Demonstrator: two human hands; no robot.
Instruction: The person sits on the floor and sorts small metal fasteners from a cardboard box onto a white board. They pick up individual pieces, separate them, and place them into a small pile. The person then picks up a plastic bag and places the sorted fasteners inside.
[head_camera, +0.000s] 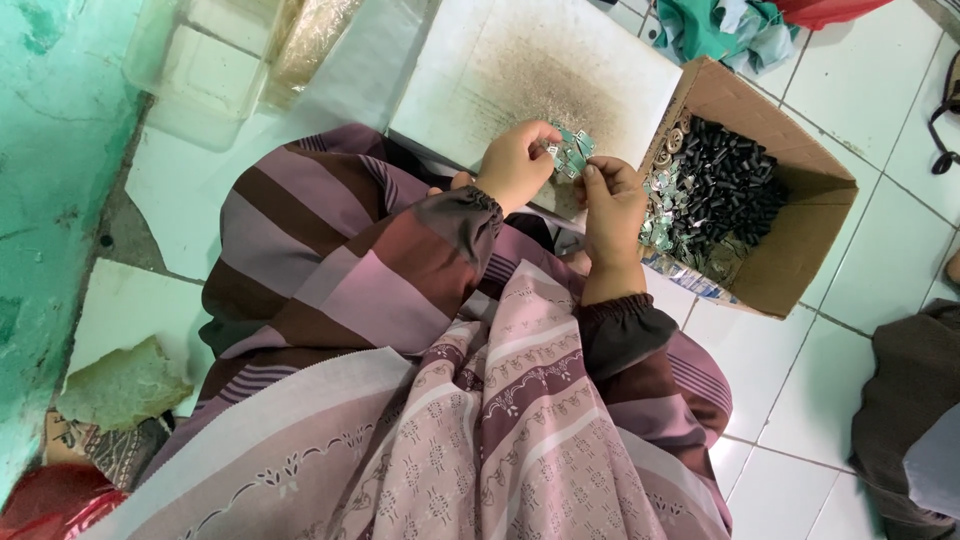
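Note:
My left hand (515, 165) and my right hand (612, 205) are raised together in front of me, both gripping a small bunch of green and silver metal pieces (571, 152) between their fingertips. The left hand holds the bunch from the left, the right hand pinches its lower right edge. Both arms wear dark sleeves with gathered cuffs. Just right of the hands stands an open cardboard box (800, 250) filled with small black parts (725, 185) and shiny silver pieces (662, 205).
A dusty white board (530, 70) lies on the tiled floor (880, 110) behind the hands. Clear plastic containers (205, 65) stand at top left by a teal wall (50, 150). Crumpled cloth (735, 25) lies at the top right. Another person's clothing (915, 420) shows at the right edge.

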